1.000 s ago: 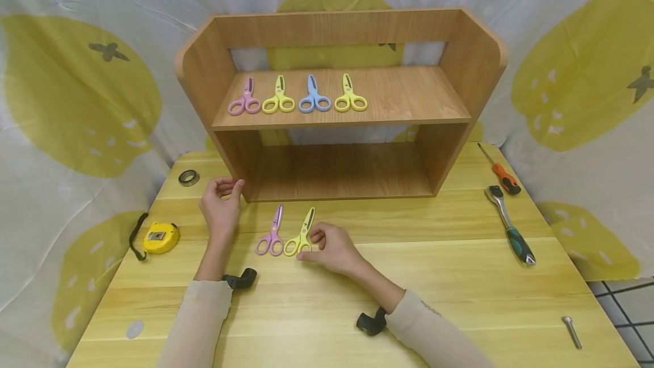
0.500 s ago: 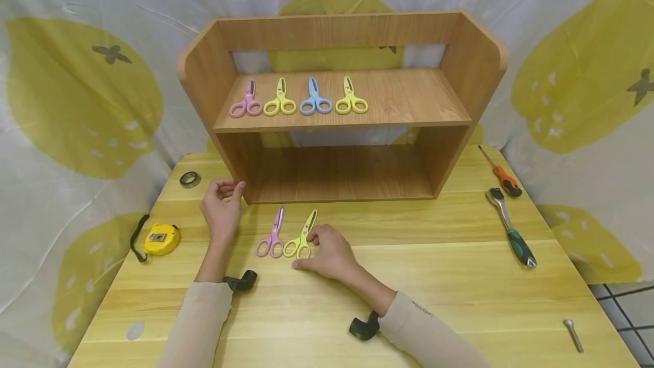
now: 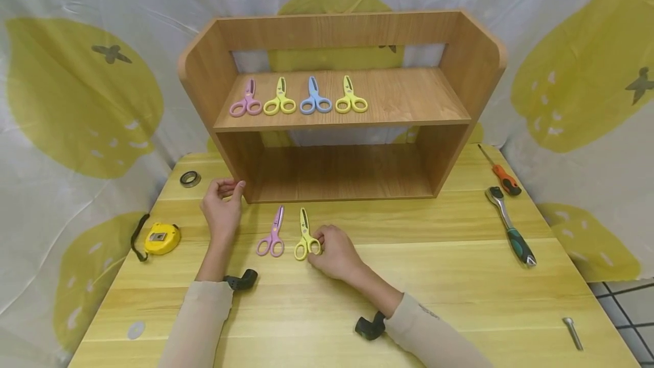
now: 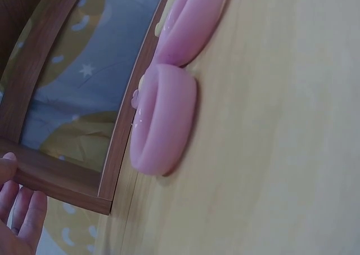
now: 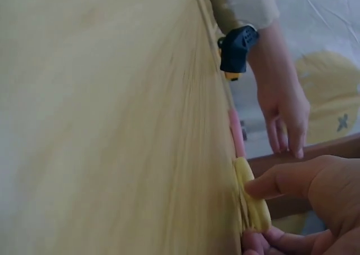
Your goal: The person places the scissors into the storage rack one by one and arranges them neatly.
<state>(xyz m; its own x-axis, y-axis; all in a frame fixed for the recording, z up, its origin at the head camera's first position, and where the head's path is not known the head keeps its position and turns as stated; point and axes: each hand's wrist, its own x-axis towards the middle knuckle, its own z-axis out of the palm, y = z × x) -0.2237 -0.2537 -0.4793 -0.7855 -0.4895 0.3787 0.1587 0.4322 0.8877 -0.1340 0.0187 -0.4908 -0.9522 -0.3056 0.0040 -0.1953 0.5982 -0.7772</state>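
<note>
On the table, my right hand (image 3: 334, 253) pinches the right handle loop of yellow scissors (image 3: 302, 231). The right wrist view shows the thumb on the yellow handle (image 5: 256, 201) and fingertips at its lower edge. The blades point toward the shelf. Just left lie pink-purple scissors (image 3: 274, 233), apart from both hands; their loops (image 4: 166, 120) look large in the left wrist view. My left hand (image 3: 222, 209) is beside the lower left side of the wooden shelf (image 3: 332, 125), fingers loosely curled, thumb tip at the panel's front edge. Whether it touches the panel is unclear.
Pink (image 3: 246, 98), yellow (image 3: 279, 97), blue (image 3: 314, 96) and another yellow scissors (image 3: 349, 95) stand in a row on the upper shelf. Leftward lie a tape measure (image 3: 162, 238), black ring (image 3: 189, 179) and washer (image 3: 135, 330); rightward, a screwdriver (image 3: 504, 179), ratchet (image 3: 516, 237) and bolt (image 3: 573, 333).
The yellow scissors under my right hand have turned from slanting right to nearly straight, and their handles have shifted slightly right. My left hand has stayed in place.
</note>
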